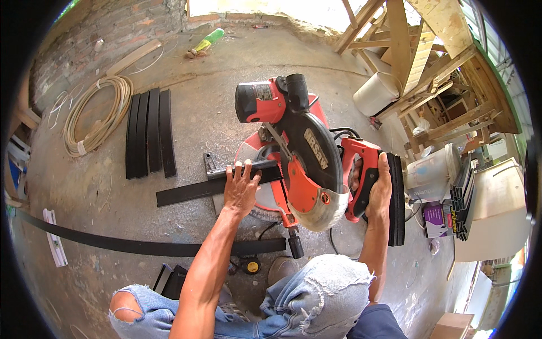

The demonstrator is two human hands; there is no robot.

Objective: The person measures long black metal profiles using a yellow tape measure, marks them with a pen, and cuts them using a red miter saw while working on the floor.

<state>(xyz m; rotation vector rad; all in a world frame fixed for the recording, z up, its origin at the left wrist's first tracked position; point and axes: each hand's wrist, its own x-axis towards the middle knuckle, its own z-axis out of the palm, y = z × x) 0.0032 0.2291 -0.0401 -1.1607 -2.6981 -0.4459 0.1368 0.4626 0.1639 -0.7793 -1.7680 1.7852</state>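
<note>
While the right hand [380, 191] is grasping the miter saw handle [361, 148], left hand [240, 189] is lying across black strip [189, 192], fingers spread

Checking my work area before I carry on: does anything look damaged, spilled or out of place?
The faded blue denim jeans are ripped: the left knee shows through a hole, and the right leg is frayed. Pale flecks litter the grey concrete floor around the red-and-black miter saw, perhaps cutting dust.
</note>
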